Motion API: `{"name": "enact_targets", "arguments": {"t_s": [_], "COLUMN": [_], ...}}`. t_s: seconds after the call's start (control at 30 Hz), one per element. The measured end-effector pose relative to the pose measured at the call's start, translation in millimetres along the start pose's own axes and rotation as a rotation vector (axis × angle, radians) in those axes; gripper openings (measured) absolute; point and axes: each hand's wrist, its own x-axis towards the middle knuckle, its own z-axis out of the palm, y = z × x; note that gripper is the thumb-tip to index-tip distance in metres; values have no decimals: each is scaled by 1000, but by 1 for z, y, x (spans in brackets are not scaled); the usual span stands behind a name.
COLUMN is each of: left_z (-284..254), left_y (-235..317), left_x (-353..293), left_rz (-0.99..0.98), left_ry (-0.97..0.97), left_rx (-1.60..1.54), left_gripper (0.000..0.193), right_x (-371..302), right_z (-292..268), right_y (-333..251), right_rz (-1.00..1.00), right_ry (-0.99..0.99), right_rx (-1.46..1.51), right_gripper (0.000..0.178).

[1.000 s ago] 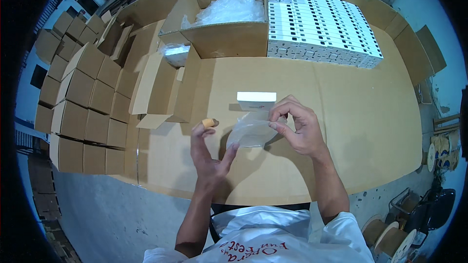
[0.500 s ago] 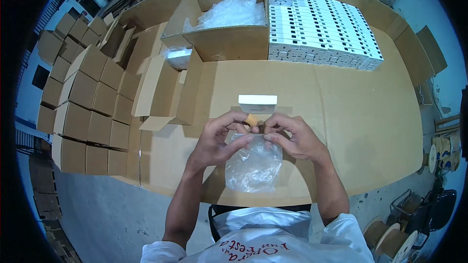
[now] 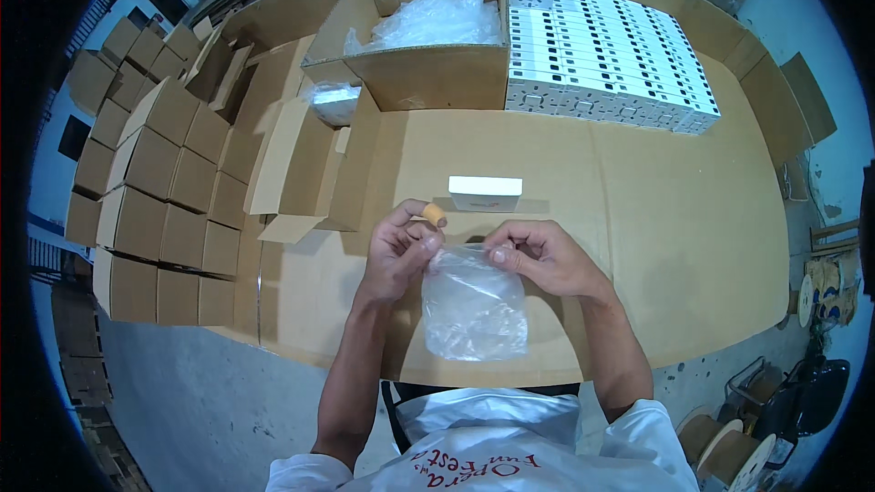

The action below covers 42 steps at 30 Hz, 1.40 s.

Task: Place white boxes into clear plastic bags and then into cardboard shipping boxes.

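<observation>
A clear plastic bag point(image 3: 475, 310) hangs between my hands near the table's front edge. My left hand point(image 3: 399, 251) pinches its upper left corner; an orange finger cot point(image 3: 434, 214) covers one fingertip of that hand. My right hand point(image 3: 544, 258) grips the upper right part of the bag's rim between thumb and fingers. The bag looks flat, with nothing visible inside. Just beyond my hands, a small white box point(image 3: 485, 193) stands on the cardboard-covered table point(image 3: 684, 246).
A large carton point(image 3: 437, 82) of clear plastic bags point(image 3: 437, 20) stands at the back. Rows of white boxes point(image 3: 611, 59) are beside it. An open carton point(image 3: 305, 169) holds a wrapped bundle point(image 3: 334, 103). Brown boxes point(image 3: 173, 210) are stacked at left.
My left hand has shifted left and drawn away from my right, stretching the bag's rim. The bag now hangs flatter and smoother.
</observation>
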Motion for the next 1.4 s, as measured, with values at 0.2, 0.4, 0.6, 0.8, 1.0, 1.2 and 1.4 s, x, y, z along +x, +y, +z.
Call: {"name": "enact_targets", "arguments": {"t_s": [0.2, 0.4, 0.6, 0.8, 1.0, 1.2, 1.4], "left_z": [4, -7, 9, 9, 9, 8, 4], "left_y": [4, -5, -7, -5, -12, -14, -17], "left_x": [2, -8, -35, -44, -51, -46, -43], "left_rz": [-64, 24, -37, -261, -283, -277, -286], "left_ry": [-23, 63, 75, -3, 101, 104, 110], "left_rx": [373, 450, 253, 416, 399, 403, 398], "left_gripper": [20, 42, 86, 78, 55, 53, 52], "right_x": [-1, 1, 2, 4, 5, 9, 31], "right_z": [-3, 1, -2, 1, 5, -3, -15], "right_y": [3, -5, -7, -4, -14, -6, 11], "right_rz": [-51, -85, -285, -441, -564, -545, -485], "right_ry": [-45, -48, -1, 29, 137, 569, 545], "right_rx": [19, -49, -201, -272, -332, -609, -714], "right_gripper": [19, 18, 14, 10, 12, 33, 41]}}
